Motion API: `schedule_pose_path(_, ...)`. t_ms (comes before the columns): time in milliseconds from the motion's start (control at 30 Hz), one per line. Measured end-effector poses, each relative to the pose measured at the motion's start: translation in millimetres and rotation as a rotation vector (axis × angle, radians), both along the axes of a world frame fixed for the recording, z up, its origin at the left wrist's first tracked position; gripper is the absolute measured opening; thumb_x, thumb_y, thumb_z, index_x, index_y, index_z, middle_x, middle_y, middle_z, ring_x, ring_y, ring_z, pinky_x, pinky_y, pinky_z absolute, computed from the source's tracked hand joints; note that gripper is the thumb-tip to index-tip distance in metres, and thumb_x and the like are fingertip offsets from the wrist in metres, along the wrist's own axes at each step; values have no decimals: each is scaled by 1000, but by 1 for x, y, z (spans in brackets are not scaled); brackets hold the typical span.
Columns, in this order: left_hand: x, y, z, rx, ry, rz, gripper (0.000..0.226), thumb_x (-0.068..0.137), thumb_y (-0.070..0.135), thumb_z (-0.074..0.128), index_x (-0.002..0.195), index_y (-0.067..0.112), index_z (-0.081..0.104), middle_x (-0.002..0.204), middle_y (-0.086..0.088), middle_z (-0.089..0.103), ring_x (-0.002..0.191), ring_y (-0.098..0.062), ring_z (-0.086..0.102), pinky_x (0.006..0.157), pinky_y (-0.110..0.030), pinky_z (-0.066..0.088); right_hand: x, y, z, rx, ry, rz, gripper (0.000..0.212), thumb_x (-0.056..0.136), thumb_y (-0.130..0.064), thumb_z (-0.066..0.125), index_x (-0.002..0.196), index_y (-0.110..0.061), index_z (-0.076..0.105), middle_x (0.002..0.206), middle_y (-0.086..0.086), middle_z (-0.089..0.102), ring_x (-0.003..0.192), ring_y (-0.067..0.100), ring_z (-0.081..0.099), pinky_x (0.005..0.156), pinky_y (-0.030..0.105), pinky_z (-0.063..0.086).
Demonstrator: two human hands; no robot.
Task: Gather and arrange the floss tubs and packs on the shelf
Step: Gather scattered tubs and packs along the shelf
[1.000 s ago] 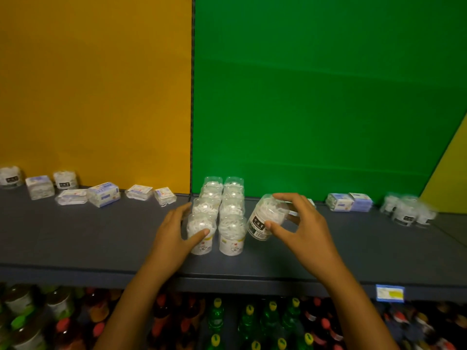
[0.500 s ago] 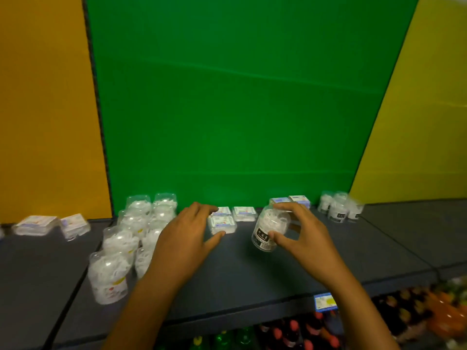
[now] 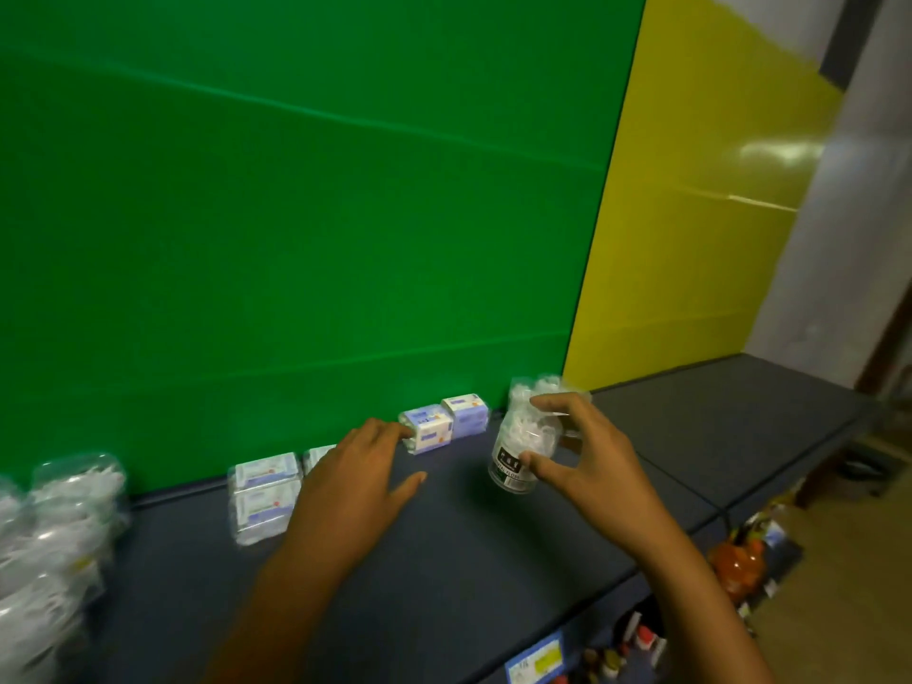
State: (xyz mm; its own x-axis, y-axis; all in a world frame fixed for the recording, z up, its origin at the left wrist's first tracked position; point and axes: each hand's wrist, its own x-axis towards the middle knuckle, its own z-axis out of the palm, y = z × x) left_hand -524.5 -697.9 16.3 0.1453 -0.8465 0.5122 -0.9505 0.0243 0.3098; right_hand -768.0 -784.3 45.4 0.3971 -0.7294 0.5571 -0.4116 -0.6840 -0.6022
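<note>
- Our right hand (image 3: 587, 466) grips a clear plastic floss tub (image 3: 523, 449) just above the dark shelf (image 3: 444, 585).
- Our left hand (image 3: 355, 481), fingers straight, touches a small white-and-purple pack (image 3: 427, 429).
- Next we should gather both leftward.

- Two hands were in view, left hand (image 3: 358, 478) and right hand (image 3: 587, 454).
- One floss tub (image 3: 523, 449) sat in the right hand; more tubs (image 3: 540, 393) behind it and the blurred tubs at left (image 3: 64, 515) could not be counted.
- Five packs showed: two stacked (image 3: 264, 491), one (image 3: 316, 457) partly hidden, two at the back (image 3: 444, 423).
- One price tag (image 3: 535, 661).
</note>
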Motion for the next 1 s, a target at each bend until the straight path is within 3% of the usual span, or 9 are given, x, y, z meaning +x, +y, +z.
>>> schedule_pose_path(100, -13, -27, 1, 12, -6, -10, 45, 88, 49, 56, 129, 31, 46, 126, 8, 50, 115, -14, 51, 90, -31, 45, -14, -25, 1, -2, 0, -29, 49, 76, -19, 82, 117, -30, 57, 121, -22, 57, 104, -8, 56, 83, 10, 48)
schedule_pose_path(233, -29, -62, 3, 11, -6, 1, 43, 86, 46, 59, 125, 31, 49, 119, 8, 52, 109, -16, 54, 85, -32, 47, -28, -66, -2, 16, 10, -29, 49, 74, -18, 82, 116, -30, 59, 120, -13, 59, 100, -5, 56, 74, 5, 44)
schedule_pose_path(500, -71, -119, -3, 52, 18, 118, 42, 87, 45, 58, 126, 33, 48, 124, 8, 49, 113, -14, 51, 85, -31, 46, -55, -161, -10, 94, 95, 78, 49, 72, -14, 84, 115, -22, 61, 118, -6, 60, 95, -7, 55, 71, 2, 42)
schedule_pose_path(600, -87, -140, -1, 46, 24, 161, 40, 87, 45, 58, 124, 33, 49, 123, 9, 49, 111, -14, 53, 81, -31, 46, -66, -196, -11, 98, 160, 131, 53, 73, -13, 84, 118, -23, 58, 120, -8, 57, 96, -2, 55, 76, 6, 46)
schedule_pose_path(733, -103, -163, -8, 29, 47, 200, 36, 86, 43, 61, 118, 31, 53, 115, 8, 52, 104, -16, 55, 81, -37, 49, -73, -232, -20, 118, 277, 194, 59, 72, -16, 83, 120, -31, 52, 124, -12, 50, 106, 9, 55, 89, 29, 53)
schedule_pose_path(867, -114, -175, -22, 97, 54, 255, 40, 86, 44, 61, 122, 31, 50, 122, 8, 47, 112, -14, 52, 85, -37, 50, -76, -257, -39, 133, 311, 302, 59, 72, -17, 84, 115, -38, 50, 119, -14, 50, 106, 8, 54, 87, 28, 53)
schedule_pose_path(1000, -125, -180, -29, 124, 61, 311, 42, 87, 45, 60, 124, 31, 49, 126, 9, 44, 114, -12, 50, 82, -31, 49, -78, -271, -53, 145, 344, 408, 58, 72, -14, 83, 117, -34, 53, 119, -18, 46, 113, 4, 49, 92, 25, 52)
